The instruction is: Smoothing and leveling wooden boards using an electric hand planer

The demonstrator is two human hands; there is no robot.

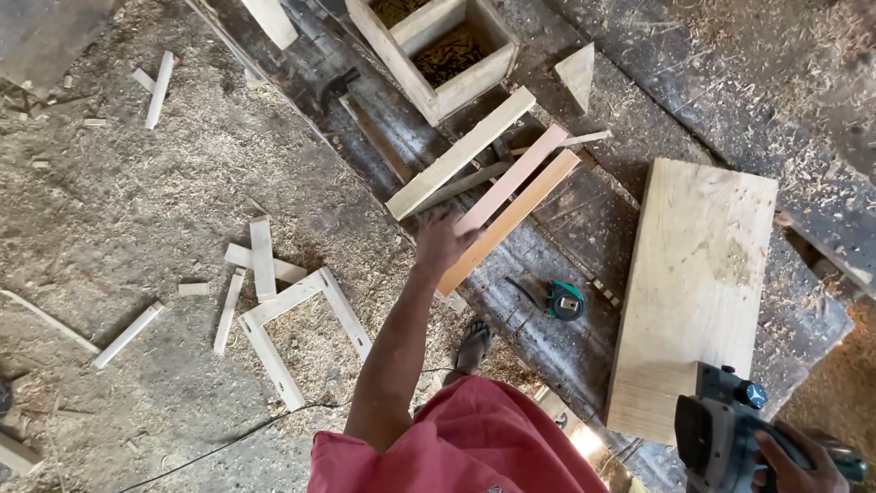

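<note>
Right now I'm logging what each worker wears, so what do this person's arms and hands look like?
Both hands are bare: no gloves, rings or watch show on the left hand or the right hand. The left arm is uncovered along its whole visible length, up to a short-sleeved red shirt. Only the right hand and wrist are in view, at the picture's lower right corner.

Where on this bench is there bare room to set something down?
Bare dark bench top lies between the tape measure and the wide board. It is crowded around the left hand, where long strips overlap below the wooden box. The right hand holds a power planer.
</note>
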